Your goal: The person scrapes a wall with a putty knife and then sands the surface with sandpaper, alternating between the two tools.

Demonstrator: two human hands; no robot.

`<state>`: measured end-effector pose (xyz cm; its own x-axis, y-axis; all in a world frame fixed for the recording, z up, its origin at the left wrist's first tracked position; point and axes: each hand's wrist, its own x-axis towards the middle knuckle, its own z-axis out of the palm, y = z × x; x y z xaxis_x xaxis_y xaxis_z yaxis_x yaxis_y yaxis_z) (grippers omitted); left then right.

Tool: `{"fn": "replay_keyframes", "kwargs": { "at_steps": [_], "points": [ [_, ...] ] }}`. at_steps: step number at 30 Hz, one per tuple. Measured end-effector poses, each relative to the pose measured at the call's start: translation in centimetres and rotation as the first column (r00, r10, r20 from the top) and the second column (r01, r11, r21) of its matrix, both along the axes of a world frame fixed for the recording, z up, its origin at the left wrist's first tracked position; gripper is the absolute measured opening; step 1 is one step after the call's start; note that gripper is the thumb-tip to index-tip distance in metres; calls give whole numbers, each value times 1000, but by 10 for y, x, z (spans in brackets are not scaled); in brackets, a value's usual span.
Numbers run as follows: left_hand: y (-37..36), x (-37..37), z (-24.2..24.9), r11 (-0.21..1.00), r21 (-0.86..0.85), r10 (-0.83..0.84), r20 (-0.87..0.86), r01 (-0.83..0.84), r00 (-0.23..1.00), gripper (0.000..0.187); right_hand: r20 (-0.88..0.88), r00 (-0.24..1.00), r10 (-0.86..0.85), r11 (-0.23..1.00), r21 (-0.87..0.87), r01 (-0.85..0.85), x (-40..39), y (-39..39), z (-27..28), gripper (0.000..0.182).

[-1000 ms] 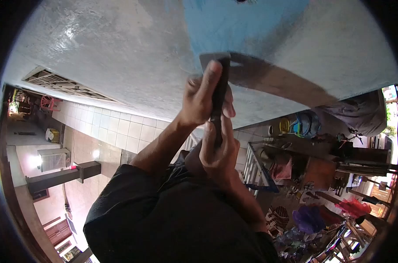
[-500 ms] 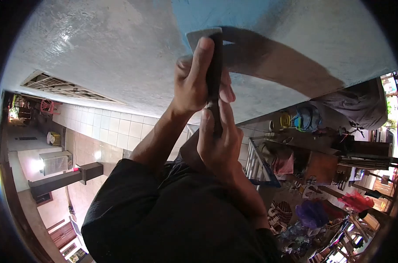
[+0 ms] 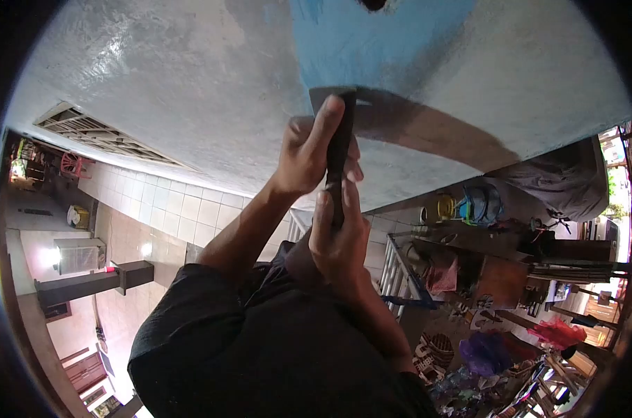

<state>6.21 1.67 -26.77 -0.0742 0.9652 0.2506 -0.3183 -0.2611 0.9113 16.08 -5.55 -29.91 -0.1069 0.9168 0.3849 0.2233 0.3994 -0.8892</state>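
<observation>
Both my hands are on one dark putty knife [image 3: 339, 145], its blade end lying close against a grey plastered surface [image 3: 211, 90]. My left hand [image 3: 303, 157] is closed round its upper part, thumb stretched up near the blade's edge and fingertips showing on the far side. Lower down, my right hand [image 3: 340, 244] pinches the handle between thumb and fingers. Just beyond the blade lies a light blue patch [image 3: 371, 49] on the plaster. A dark hole [image 3: 373, 4] shows at the top of that patch. Shadow from my hands falls to the right.
A slatted vent [image 3: 114, 139] is set at the left. Below my arms are a white tiled wall [image 3: 183, 205] and a ladder [image 3: 397, 268]. To the right lie a blue chair [image 3: 479, 204], a covered vehicle [image 3: 556, 177] and piled household items [image 3: 497, 352].
The blade and both hands have come lower in view, back toward my body. More of the blue patch shows, and the dark hole has come into view above it.
</observation>
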Motion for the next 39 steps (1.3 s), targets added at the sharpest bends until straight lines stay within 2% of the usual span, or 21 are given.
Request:
{"fn": "replay_keyframes", "kwargs": {
  "at_steps": [1, 4, 6, 9, 10, 13, 15, 16, 17, 18, 19, 23, 24, 27, 30, 32, 34, 35, 37, 38, 39],
  "points": [
    [-4, 2, 3, 1000, -13, 25, -38, -25, 999, 60, -22, 1000, 0, 1000, -21, -1, 0, -4, 1, 41],
    [-3, 10, 23, 996, 14, 83, 48, -84, 995, 59, 16, 998, 65, 998, -18, -64, 11, 9, 23, 43],
    [-6, 13, 27, 997, 20, 66, 86, -68, 994, 57, -16, 996, 88, 994, 62, -87, 20, 16, 26, 47],
    [-14, 16, 23, 993, 52, 112, -54, -109, 992, 55, 66, 987, 146, 988, -49, -143, 50, 4, 20, 52],
    [-21, 14, 27, 992, 20, 127, -96, -126, 987, 53, 19, 985, 171, 955, -249, -161, 66, -3, 9, 59],
    [-39, 15, 29, 989, -149, -20, -148, -2, 989, 47, -90, 953, -289, 957, -45, 286, 99, -3, -40, 53],
    [-46, 13, 11, 911, -316, -358, -282, 266, 890, 45, -86, 791, -605, 796, -77, 600, 119, -3, -56, 45],
    [-48, 16, -12, 821, -418, -494, -181, 388, 850, 41, -119, 745, -656, 754, -56, 655, 126, -3, -58, 43],
    [-55, 31, -28, 772, -421, -541, -43, 475, 840, 39, -153, 695, -702, 707, -36, 706, 133, -3, -60, 41],
    [-58, 33, -31, 761, -433, -642, -401, 483, 654, 38, -199, 686, -700, 704, -28, 710, 136, -6, -58, 40],
    [-62, 46, -44, 781, -310, -623, -435, 541, 650, 39, -242, 677, -695, 701, -22, 712, 136, -10, -53, 38],
    [-66, 73, -40, 477, -552, -867, -170, 684, 468, 42, -376, 641, -669, 723, -127, 679, 121, -17, -33, 29],
    [-67, 76, -32, 395, -587, -895, -73, 707, 440, 43, -371, 644, -669, 716, -86, 693, 123, -16, -35, 29],
    [-63, 86, -54, 412, -555, -901, -129, 723, 414, 43, -278, 659, -699, 677, 40, 735, 129, -17, -44, 27],
    [-66, 90, -56, 649, -464, -760, -351, 603, 547, 41, -67, 637, -768, 613, 215, 761, 133, -28, -50, 28],
    [-68, 92, -58, 779, -391, -616, -333, 490, 714, 42, 27, 608, -793, 570, 384, 726, 135, -39, -72, 32],
    [-66, 90, -48, 883, -334, -446, -379, 329, 811, 43, 116, 831, -545, 830, 214, 515, 129, -69, -104, 48],
    [-67, 90, -51, 881, -332, -453, -380, 338, 807, 42, 138, 909, -392, 918, 115, 379, 122, -79, -111, 57],
    [-71, 92, -59, 874, -330, -469, -382, 357, 796, 42, 119, 979, -167, 978, -108, 180, 103, -82, -82, 70],
    [-74, 94, -59, 893, -306, -447, -500, 331, 742, 43, 105, 984, -141, 989, -38, 146, 99, -81, -81, 73],
    [-79, 96, -58, 895, -300, -442, -479, 331, 759, 42, 119, 981, -152, 985, -60, 160, 96, -81, -78, 74]
  ]
}}
